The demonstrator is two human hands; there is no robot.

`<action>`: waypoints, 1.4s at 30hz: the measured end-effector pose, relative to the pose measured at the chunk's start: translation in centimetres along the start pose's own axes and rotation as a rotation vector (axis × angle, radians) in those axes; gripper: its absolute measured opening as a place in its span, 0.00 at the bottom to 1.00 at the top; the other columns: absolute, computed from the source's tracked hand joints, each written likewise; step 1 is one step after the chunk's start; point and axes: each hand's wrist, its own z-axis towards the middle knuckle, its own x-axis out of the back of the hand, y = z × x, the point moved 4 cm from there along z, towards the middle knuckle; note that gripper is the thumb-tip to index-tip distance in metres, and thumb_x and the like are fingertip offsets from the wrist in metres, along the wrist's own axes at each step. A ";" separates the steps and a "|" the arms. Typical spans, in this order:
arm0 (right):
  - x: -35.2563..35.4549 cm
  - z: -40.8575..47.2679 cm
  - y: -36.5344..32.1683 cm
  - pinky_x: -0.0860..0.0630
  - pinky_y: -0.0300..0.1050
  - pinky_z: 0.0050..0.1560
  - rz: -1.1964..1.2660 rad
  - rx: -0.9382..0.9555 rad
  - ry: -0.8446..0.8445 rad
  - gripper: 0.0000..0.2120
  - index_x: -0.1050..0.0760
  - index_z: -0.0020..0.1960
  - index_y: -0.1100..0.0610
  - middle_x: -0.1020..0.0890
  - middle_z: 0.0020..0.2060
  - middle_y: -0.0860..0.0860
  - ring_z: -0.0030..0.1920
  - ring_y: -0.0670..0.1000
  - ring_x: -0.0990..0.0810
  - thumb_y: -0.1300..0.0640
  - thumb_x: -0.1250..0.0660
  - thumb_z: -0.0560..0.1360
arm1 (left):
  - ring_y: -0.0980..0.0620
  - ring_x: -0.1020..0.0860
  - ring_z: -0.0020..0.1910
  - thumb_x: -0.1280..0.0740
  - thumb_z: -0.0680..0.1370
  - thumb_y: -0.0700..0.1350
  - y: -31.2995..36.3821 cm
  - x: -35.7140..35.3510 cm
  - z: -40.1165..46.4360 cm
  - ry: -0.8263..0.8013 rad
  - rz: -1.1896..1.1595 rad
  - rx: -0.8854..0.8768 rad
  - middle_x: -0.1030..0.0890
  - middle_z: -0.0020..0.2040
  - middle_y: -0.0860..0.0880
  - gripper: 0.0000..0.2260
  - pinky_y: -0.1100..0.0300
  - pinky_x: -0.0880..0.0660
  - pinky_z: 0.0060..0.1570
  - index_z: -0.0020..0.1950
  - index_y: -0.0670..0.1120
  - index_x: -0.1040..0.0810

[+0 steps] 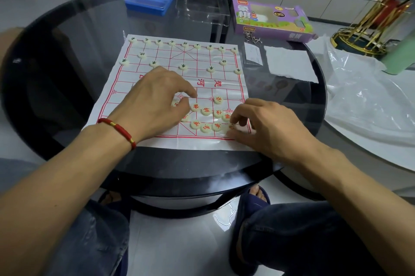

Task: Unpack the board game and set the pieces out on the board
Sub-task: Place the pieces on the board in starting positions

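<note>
A white paper xiangqi board (224, 87) with red lines lies on the dark round glass table. Several cream pieces with dark characters (183, 66) stand in place on its far rows. A loose cluster of cream pieces with red characters (206, 110) sits at the near right. My left hand (155, 100), with a red bracelet on its wrist, hovers over the cluster's left side with fingers curled; what it holds is hidden. My right hand (262, 125) pinches a red-character piece (231, 126) at the board's near right corner.
At the back stand a blue plastic box (150, 0), a clear plastic tray (202, 6) and the purple game carton (272, 20). A small card (253, 55) and torn white paper (289, 63) lie right of the board. A plastic bag (368, 100) and a gold rack (379, 20) sit further right.
</note>
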 end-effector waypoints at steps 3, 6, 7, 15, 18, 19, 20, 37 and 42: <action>0.9 0.8 1.2 0.28 0.44 0.38 0.024 -0.033 0.060 0.12 0.20 0.56 0.48 0.24 0.45 0.42 0.41 0.44 0.27 0.43 0.31 0.78 | 0.51 0.27 0.65 0.35 0.80 0.47 0.4 -0.2 0.0 -0.008 -0.006 -0.017 0.18 0.61 0.51 0.11 0.51 0.30 0.65 0.60 0.52 0.17; 0.7 2.4 2.1 0.23 0.46 0.39 0.029 -0.059 0.060 0.12 0.19 0.57 0.49 0.23 0.45 0.43 0.40 0.44 0.26 0.45 0.30 0.77 | 0.51 0.28 0.66 0.35 0.80 0.48 0.7 -0.4 0.2 -0.015 -0.003 -0.010 0.19 0.62 0.51 0.11 0.52 0.31 0.65 0.61 0.53 0.17; 0.6 2.9 2.2 0.21 0.47 0.40 0.027 -0.064 0.050 0.12 0.19 0.57 0.49 0.22 0.47 0.43 0.41 0.44 0.25 0.45 0.30 0.77 | 0.51 0.28 0.66 0.34 0.80 0.48 0.7 -0.5 0.3 -0.022 -0.002 -0.006 0.19 0.63 0.51 0.11 0.53 0.31 0.65 0.61 0.53 0.18; -0.2 4.6 3.0 0.17 0.51 0.46 0.044 -0.119 -0.090 0.12 0.18 0.58 0.49 0.16 0.52 0.46 0.46 0.48 0.19 0.46 0.31 0.78 | 0.52 0.29 0.66 0.35 0.80 0.48 1.2 -1.3 0.6 -0.053 -0.001 -0.045 0.19 0.63 0.52 0.12 0.56 0.31 0.63 0.62 0.54 0.18; 0.2 4.6 3.1 0.16 0.53 0.50 0.066 -0.110 -0.105 0.12 0.20 0.63 0.49 0.17 0.61 0.49 0.55 0.54 0.17 0.55 0.35 0.82 | 0.52 0.28 0.65 0.35 0.80 0.47 1.7 -1.2 0.8 -0.025 -0.023 -0.057 0.19 0.63 0.52 0.12 0.55 0.30 0.64 0.62 0.53 0.18; 0.3 4.6 3.0 0.16 0.53 0.51 0.071 -0.100 -0.113 0.14 0.20 0.65 0.48 0.17 0.61 0.50 0.56 0.55 0.17 0.58 0.35 0.82 | 0.52 0.27 0.65 0.35 0.80 0.47 1.8 -1.4 0.8 -0.035 -0.028 -0.066 0.19 0.63 0.52 0.12 0.55 0.30 0.64 0.62 0.53 0.18; 0.4 4.6 2.9 0.16 0.52 0.52 0.071 -0.086 -0.128 0.15 0.21 0.66 0.47 0.17 0.60 0.49 0.55 0.53 0.17 0.59 0.34 0.81 | 0.52 0.27 0.65 0.36 0.80 0.47 1.9 -1.6 0.7 -0.053 -0.027 -0.080 0.19 0.63 0.52 0.12 0.55 0.30 0.64 0.62 0.53 0.18; 0.4 4.3 2.8 0.17 0.50 0.49 0.018 -0.012 -0.120 0.14 0.20 0.65 0.49 0.16 0.56 0.47 0.49 0.50 0.18 0.55 0.31 0.80 | 0.52 0.26 0.62 0.35 0.80 0.45 2.4 -1.4 0.6 -0.011 -0.026 -0.116 0.17 0.60 0.50 0.12 0.55 0.30 0.62 0.62 0.51 0.17; 0.2 4.5 2.3 0.18 0.47 0.47 0.029 0.013 -0.118 0.13 0.19 0.64 0.48 0.16 0.54 0.47 0.48 0.49 0.19 0.53 0.30 0.79 | 0.52 0.26 0.63 0.34 0.80 0.45 2.4 -1.2 0.6 -0.010 -0.030 -0.104 0.18 0.61 0.51 0.12 0.56 0.30 0.63 0.61 0.51 0.17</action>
